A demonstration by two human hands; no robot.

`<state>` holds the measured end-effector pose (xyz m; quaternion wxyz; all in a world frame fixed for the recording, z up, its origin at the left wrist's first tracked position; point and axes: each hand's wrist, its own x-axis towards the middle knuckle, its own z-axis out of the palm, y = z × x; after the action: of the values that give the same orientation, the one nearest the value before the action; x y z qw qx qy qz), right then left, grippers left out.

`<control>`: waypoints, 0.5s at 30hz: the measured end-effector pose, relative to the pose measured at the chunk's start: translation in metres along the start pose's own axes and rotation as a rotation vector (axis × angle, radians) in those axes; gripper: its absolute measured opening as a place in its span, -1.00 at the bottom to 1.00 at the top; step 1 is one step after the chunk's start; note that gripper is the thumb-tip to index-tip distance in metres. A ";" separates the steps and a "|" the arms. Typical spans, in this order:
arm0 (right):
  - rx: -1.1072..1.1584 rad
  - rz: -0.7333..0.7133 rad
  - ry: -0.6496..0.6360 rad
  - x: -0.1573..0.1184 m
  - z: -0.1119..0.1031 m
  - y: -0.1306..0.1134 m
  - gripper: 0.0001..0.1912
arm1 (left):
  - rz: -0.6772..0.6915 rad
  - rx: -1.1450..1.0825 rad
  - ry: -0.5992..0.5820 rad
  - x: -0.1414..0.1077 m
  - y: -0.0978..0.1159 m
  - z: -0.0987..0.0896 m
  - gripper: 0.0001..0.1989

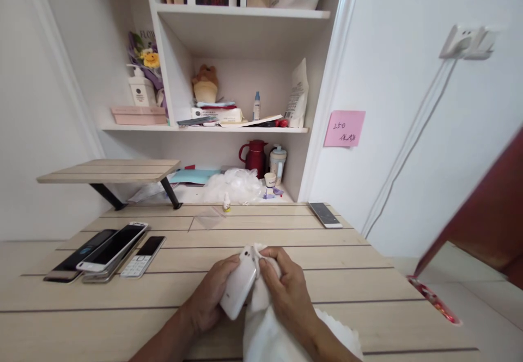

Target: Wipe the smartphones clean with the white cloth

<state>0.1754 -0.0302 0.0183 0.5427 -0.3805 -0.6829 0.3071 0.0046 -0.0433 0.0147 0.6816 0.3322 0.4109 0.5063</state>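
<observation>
Over the front of the wooden table, my left hand (pixel 213 292) is closed round a white smartphone (pixel 239 286), which is tilted with its camera end up and its back toward me. Bunched in the closed fingers of my right hand (pixel 286 286) is a white cloth (pixel 261 326). A gathered part of the cloth meets the phone's upper right edge. The rest of it hangs down and spreads under my right forearm. The phone's screen side is hidden from view.
Several phones (pixel 118 245) overlap on the left, beside a white keypad phone (pixel 143 257). Another phone (pixel 325 215) lies at the far right. A small bottle (pixel 226 202) and a clear plastic bag (pixel 209 218) sit near the back edge. A raised stand (pixel 110 170) occupies the back left.
</observation>
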 end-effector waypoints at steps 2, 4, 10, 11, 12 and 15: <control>0.014 0.044 0.028 0.000 0.003 0.002 -0.79 | 0.123 0.115 0.016 -0.003 0.003 0.001 -0.73; 0.022 0.105 0.058 0.000 0.005 0.006 -0.75 | 0.229 0.267 -0.017 -0.005 0.006 0.003 -0.70; 0.100 0.288 0.016 0.005 0.002 0.008 -0.66 | 0.514 0.807 0.051 -0.010 0.003 0.001 -0.66; 0.115 0.279 -0.006 0.005 0.001 0.006 -0.66 | 0.540 0.859 0.055 -0.010 0.001 -0.001 -0.65; 0.128 0.260 -0.025 0.006 0.000 0.003 -0.66 | 0.563 0.897 0.049 -0.009 -0.002 -0.003 -0.63; 0.143 0.204 -0.053 0.006 -0.001 0.000 -0.66 | 0.637 0.978 0.008 -0.008 -0.009 -0.010 -0.58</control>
<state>0.1759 -0.0252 0.0212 0.5162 -0.4002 -0.6310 0.4186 -0.0016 -0.0529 0.0043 0.2618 0.7135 0.4792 0.4389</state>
